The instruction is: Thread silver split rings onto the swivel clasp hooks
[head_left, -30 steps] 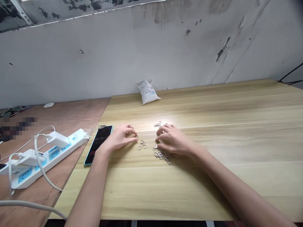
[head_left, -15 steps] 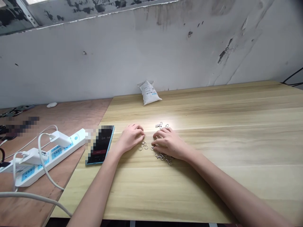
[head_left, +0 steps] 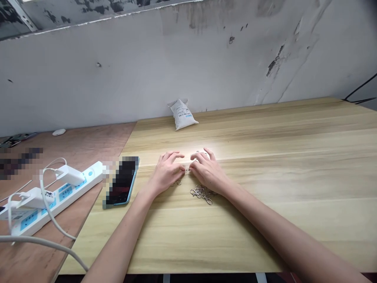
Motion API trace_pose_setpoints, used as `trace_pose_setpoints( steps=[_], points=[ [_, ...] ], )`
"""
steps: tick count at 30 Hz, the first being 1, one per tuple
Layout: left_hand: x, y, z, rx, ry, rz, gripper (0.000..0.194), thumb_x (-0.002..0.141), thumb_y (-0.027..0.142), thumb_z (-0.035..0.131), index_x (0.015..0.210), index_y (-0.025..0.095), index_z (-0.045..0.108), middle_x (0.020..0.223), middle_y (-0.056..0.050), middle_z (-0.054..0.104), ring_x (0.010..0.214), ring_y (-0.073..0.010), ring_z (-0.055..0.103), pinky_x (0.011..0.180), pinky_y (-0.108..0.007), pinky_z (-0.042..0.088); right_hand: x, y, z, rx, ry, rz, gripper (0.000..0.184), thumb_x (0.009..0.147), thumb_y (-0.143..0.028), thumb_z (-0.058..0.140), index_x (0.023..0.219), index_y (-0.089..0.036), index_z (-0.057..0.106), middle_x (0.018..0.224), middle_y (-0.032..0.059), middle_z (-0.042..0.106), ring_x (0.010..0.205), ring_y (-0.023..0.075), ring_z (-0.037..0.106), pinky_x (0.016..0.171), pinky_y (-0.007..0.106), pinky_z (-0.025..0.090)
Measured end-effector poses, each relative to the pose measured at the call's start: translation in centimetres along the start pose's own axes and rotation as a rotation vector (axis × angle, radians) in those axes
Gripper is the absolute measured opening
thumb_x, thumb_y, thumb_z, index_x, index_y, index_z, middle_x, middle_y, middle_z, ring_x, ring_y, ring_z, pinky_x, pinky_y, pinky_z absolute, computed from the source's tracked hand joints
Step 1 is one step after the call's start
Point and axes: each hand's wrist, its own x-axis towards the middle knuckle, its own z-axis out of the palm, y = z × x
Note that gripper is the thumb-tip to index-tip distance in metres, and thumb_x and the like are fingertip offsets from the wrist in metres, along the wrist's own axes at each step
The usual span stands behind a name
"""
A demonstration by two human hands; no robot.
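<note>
Pinching narrowly, the left hand (head_left: 166, 171) and the right hand (head_left: 207, 171) meet fingertip to fingertip on a small metal piece (head_left: 186, 170), holding it just above the table between them, clear of the loose parts; it is too small to tell whether it is a ring or part of a clasp. At far left, a white power strip (head_left: 70, 192) with a white charger (head_left: 66, 175) plugged in lies on a plywood bench (head_left: 59, 145). Next along, a smartphone (head_left: 122, 181) in a blue case lies flat on the pale wooden table (head_left: 265, 236), out of the hands' way beside the left wrist, its screen blurred out. Small metal rings (head_left: 177, 182) sit beneath the edge of the left hand, mostly hidden by it. To their right, a tangled heap of lobster clasps (head_left: 202, 194) lies just below the right hand, within easy reach of it. Compared with half a second ago, the hands have closed the gap and now touch over the piece, the left fingers stand higher, and the rings have slipped partly out of sight.
</note>
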Motion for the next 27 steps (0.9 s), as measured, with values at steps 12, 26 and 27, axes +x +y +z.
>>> trace_pose_setpoints(
  steps=[12, 26, 27],
  points=[
    [0.08, 0.36, -0.50, -0.020, 0.005, -0.018, 0.010, 0.085, 0.024, 0.067, 0.076, 0.024, 0.071, 0.128, -0.004, 0.061, 0.131, -0.0294, 0.042, 0.103, -0.051, 0.037, -0.15, 0.09, 0.42, 0.085, 0.014, 0.039, 0.024, 0.098, -0.023, 0.042, 0.088, -0.020, 0.064, 0.108, 0.0087, 0.063, 0.100, 0.0201, 0.058, 0.110, 0.052, 0.027],
    [-0.02, 0.53, -0.39, -0.212, 0.076, -0.012, 0.003, 0.084, 0.026, 0.069, 0.082, 0.025, 0.071, 0.129, -0.005, 0.058, 0.133, -0.0248, 0.039, 0.110, -0.048, 0.036, -0.29, 0.12, 0.36, 0.056, 0.048, 0.055, 0.014, 0.092, -0.030, 0.057, 0.092, -0.024, 0.069, 0.115, 0.0092, 0.062, 0.110, 0.0233, 0.055, 0.110, 0.054, 0.027],
    [0.01, 0.62, -0.37, -0.214, 0.083, -0.016, 0.003, 0.084, 0.026, 0.070, 0.082, 0.024, 0.071, 0.129, -0.005, 0.058, 0.133, -0.0248, 0.039, 0.110, -0.048, 0.036, -0.33, 0.17, 0.52, 0.057, 0.056, 0.052, 0.015, 0.093, -0.028, 0.056, 0.091, -0.025, 0.070, 0.115, 0.0085, 0.062, 0.109, 0.0228, 0.055, 0.109, 0.053, 0.027]
  ],
)
